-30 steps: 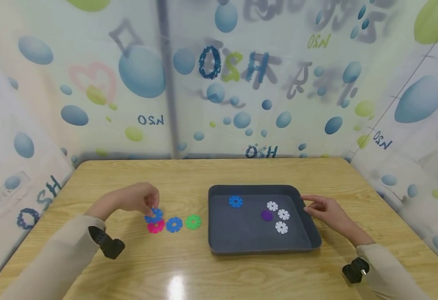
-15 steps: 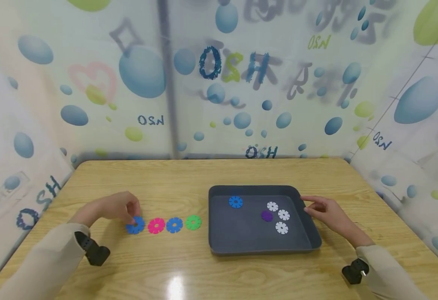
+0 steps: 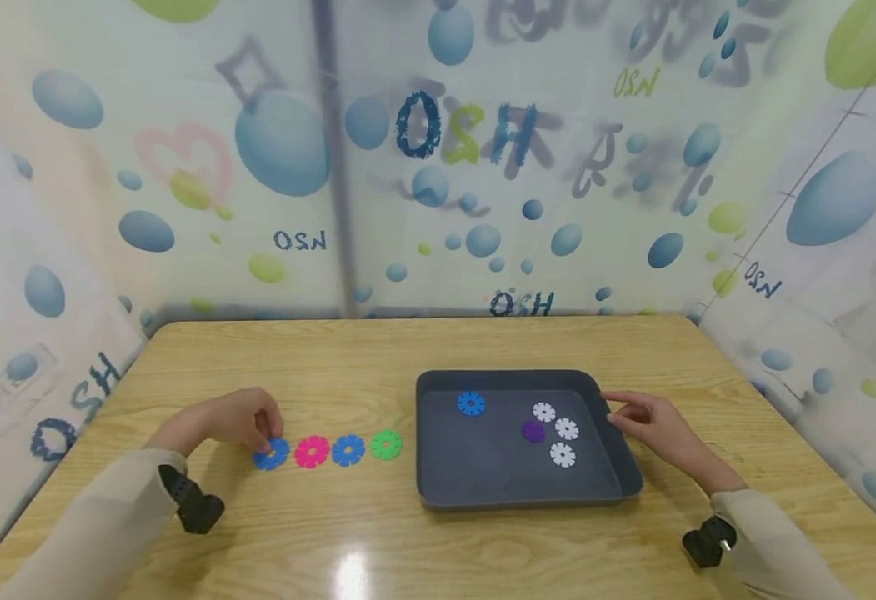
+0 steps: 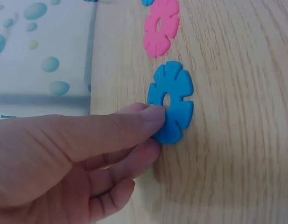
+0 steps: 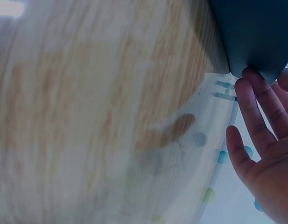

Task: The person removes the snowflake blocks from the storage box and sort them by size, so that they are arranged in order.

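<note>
In the head view, my left hand (image 3: pixel 246 418) is at the left of the table and pinches a blue notched plastic disc (image 4: pixel 179 109) with a hole in its middle. Thumb and fingertips grip its near edge; part of the disc tilts up from the wood. To its right lie a pink disc (image 3: pixel 312 452), a second blue disc (image 3: pixel 348 450) and a green disc (image 3: pixel 387 444) in a row. My right hand (image 3: pixel 655 423) touches the right rim of the dark grey tray (image 3: pixel 513 492), its fingers fairly straight against the outer wall (image 5: pixel 256 37).
Inside the tray are a blue disc (image 3: pixel 471 404), a purple disc (image 3: pixel 533 431) and 3 white discs (image 3: pixel 563 455). Everything stands on a wooden table (image 3: pixel 377 533). Behind it hangs a patterned curtain (image 3: pixel 438 250).
The left hand has carried the blue disc left from above the pink one to the row's left end, uncovering the pink disc. Right hand and tray have stayed put.
</note>
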Motion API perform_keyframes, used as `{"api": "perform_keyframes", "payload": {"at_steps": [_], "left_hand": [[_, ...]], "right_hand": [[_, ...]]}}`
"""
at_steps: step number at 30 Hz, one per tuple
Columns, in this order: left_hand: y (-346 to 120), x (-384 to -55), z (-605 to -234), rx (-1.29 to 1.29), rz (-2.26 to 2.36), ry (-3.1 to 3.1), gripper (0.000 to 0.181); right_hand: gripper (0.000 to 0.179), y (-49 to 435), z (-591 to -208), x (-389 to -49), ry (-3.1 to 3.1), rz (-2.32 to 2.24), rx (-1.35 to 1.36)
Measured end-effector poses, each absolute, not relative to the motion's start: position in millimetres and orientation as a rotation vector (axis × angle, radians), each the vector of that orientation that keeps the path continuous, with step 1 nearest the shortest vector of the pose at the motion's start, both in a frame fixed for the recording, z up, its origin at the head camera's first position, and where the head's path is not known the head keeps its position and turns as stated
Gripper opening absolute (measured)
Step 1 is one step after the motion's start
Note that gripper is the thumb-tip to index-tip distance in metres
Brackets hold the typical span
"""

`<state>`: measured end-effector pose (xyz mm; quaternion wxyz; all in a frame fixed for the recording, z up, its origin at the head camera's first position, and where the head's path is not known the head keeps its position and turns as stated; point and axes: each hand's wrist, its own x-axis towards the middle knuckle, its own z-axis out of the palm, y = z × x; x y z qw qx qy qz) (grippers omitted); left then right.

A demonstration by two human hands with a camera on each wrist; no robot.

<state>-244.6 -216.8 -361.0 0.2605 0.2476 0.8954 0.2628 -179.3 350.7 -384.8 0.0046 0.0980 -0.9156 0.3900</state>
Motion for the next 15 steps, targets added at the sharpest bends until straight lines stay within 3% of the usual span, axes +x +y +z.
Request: {"api": "perform_keyframes", "payload": {"at_steps": [6, 15], "left_hand": [[-214, -243, -355, 0.641, 0.675, 2.468, 0.015], [-176, -249, -333, 0.887, 0.71, 2.517, 0.013]], "right_hand": [[0.043, 350, -384, -179, -2.87, 1.228, 0.299], [0.043, 349, -382, -178, -2.871, 1.23, 0.296]]}}
